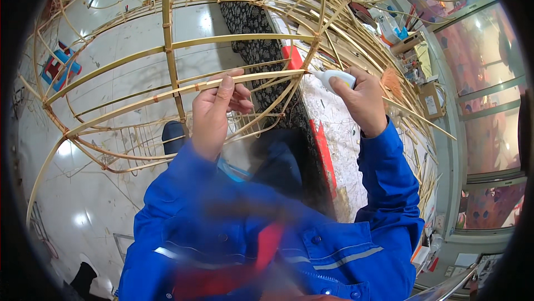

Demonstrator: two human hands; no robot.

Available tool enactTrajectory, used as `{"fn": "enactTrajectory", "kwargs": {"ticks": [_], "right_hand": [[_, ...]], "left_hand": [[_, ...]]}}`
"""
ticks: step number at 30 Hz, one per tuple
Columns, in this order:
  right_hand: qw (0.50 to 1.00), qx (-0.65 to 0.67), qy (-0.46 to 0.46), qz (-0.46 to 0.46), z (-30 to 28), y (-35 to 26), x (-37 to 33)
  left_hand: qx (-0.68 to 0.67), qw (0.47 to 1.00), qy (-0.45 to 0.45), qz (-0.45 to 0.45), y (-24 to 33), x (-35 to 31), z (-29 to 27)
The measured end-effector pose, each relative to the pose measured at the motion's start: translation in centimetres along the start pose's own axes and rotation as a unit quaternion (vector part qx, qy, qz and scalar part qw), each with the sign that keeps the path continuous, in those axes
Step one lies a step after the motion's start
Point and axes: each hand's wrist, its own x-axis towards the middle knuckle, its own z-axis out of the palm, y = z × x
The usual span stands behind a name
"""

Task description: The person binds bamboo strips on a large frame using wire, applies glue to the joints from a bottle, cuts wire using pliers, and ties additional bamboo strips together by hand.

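A large frame of bent bamboo strips, tied at the crossings, spreads in front of me. My left hand (pixel 218 109) grips one long bamboo strip (pixel 139 102) of it, thumb on top and fingers beneath. That strip runs rightward to a joint where several strips meet. At this joint, my right hand (pixel 364 98) holds a small white glue bottle (pixel 335 77) sideways, its nozzle against or very near the strip's end. Whether any glue flows out cannot be made out.
A worktable (pixel 339 134) with red edging and patterned dark cloth (pixel 245 23) stands at the right, heaped with loose bamboo strips (pixel 311 0). A blue and red object (pixel 60 70) lies on the tiled floor at the left. A cardboard box (pixel 431 100) stands by the windows.
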Motion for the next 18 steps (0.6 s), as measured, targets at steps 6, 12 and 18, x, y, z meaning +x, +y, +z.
{"fn": "enactTrajectory", "kwargs": {"ticks": [6,12,18], "right_hand": [[1.000,-0.002,-0.003,-0.006,-0.11,0.10,0.07],[1.000,0.020,0.011,-0.017,0.34,0.60,0.50],[1.000,-0.010,0.001,-0.013,0.64,0.16,0.69]], "left_hand": [[-0.002,1.000,-0.005,0.002,-0.11,0.01,0.00],[-0.003,1.000,-0.005,-0.001,-0.12,-0.06,0.04],[0.000,1.000,-0.006,0.005,-0.17,0.05,0.05]]}}
